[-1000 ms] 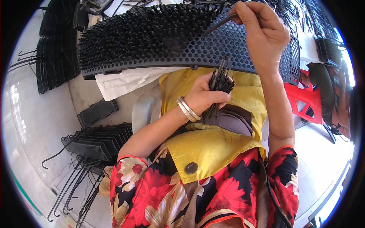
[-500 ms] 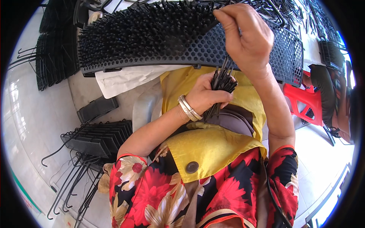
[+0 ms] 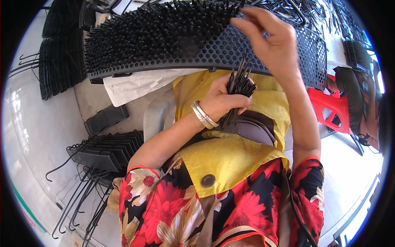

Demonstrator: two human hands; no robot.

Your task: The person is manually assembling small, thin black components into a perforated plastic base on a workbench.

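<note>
My left hand [image 3: 224, 98] is closed round a bundle of thin black sticks [image 3: 241, 85], held over my lap below the rack. A long black perforated rack [image 3: 306, 59] lies across in front of me. Upright black sticks [image 3: 152, 39] fill its left and middle holes densely, while bare round holes show on its right part. My right hand [image 3: 273, 43] hovers over the rack at the edge of the filled area. Its thumb and fingers are apart, slightly blurred, and nothing shows between them.
Loose black sticks [image 3: 284, 10] lie scattered behind the rack. Black racks with long hooks [image 3: 107, 150] stand at lower left, more at far left [image 3: 59, 61]. White paper [image 3: 135, 86] hangs under the rack. A red stool [image 3: 329, 109] and another person's arm [image 3: 372, 111] are at right.
My right hand has drawn back slightly to the right, and its fingertips have parted from the stick they were at. The left hand with its bundle has barely moved.
</note>
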